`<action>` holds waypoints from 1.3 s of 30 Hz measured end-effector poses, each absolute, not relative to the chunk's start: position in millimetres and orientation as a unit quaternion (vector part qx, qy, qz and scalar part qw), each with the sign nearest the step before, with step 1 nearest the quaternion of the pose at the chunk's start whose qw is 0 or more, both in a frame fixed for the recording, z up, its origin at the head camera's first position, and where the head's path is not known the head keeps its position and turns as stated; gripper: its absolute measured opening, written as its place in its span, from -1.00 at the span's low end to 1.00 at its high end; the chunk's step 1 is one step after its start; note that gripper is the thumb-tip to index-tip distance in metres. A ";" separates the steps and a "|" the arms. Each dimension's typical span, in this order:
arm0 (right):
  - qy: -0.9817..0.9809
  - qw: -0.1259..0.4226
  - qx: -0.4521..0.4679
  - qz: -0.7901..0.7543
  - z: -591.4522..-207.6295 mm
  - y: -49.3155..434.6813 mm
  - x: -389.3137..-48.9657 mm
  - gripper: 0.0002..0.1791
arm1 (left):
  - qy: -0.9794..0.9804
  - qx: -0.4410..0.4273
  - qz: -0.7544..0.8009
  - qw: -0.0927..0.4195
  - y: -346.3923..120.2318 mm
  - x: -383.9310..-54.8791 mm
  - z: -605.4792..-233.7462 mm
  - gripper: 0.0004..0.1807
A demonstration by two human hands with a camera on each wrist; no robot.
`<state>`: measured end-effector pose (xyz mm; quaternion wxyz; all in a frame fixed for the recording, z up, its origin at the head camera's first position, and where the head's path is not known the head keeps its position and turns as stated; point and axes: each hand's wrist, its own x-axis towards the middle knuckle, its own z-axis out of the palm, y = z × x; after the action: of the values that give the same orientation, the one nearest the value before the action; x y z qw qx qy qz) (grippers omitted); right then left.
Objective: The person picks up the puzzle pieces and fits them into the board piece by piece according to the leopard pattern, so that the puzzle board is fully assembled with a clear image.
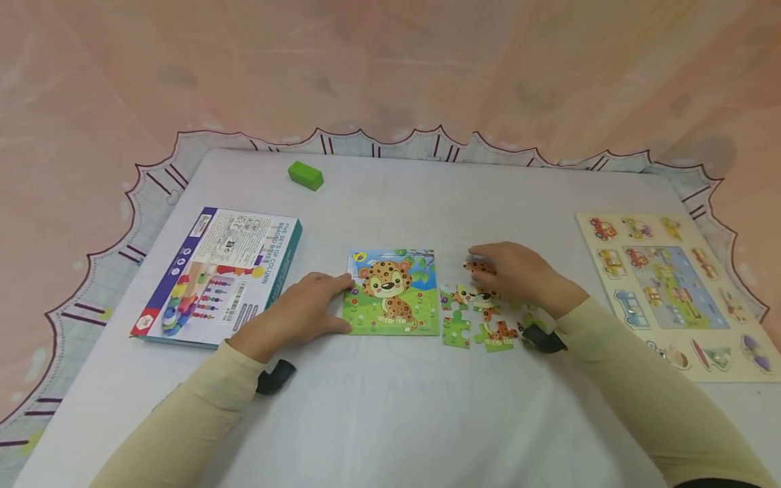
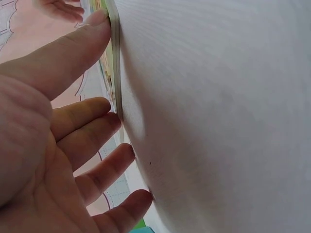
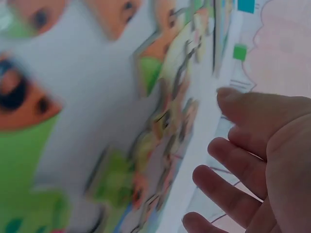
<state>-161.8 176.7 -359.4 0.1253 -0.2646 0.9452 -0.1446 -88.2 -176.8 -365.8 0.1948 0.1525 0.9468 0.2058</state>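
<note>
A square picture board (image 1: 360,315) with a cartoon leopard lies on the white table. My left hand (image 1: 305,308) touches its left side, thumb at the near corner and fingers farther up. The left wrist view shows the fingertips against the edge of the board (image 2: 116,63), the fingers fairly straight and spread. Loose jigsaw pieces (image 1: 456,331) with leopard and grass parts lie right of the board. Over their far side hovers my right hand (image 1: 518,271), partly hiding some. In the right wrist view its thumb and fingers are apart, with nothing between them, beside the pieces (image 3: 150,68).
A toy box (image 1: 244,237) lies flat at the left, a green block (image 1: 306,175) farther back. At the right is a wooden puzzle board (image 1: 622,261) with vehicle shapes. A scalloped cloth edge (image 1: 390,146) runs along the table's back.
</note>
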 end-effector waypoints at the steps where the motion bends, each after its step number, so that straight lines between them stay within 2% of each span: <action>1: 0.946 0.125 -0.263 -0.140 -360.0 178.7 -161.6 -0.45 | 0.947 0.152 0.205 0.194 -176.9 -88.4 -365.9 -0.14; 20: 0.949 0.122 -0.256 -0.137 -366.3 197.4 -162.1 -0.57 | 0.947 0.149 0.210 0.194 -176.7 -88.0 -366.5 -0.14; 39: 0.951 0.113 -0.260 -0.123 -365.3 191.4 -165.2 -0.58 | 0.947 0.155 0.206 0.190 -177.1 -89.1 -366.4 -0.15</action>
<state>-165.2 191.4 -365.3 0.1126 -0.2602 0.9511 -0.1228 -89.1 -177.1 -366.4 0.1903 0.1555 0.9473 0.2057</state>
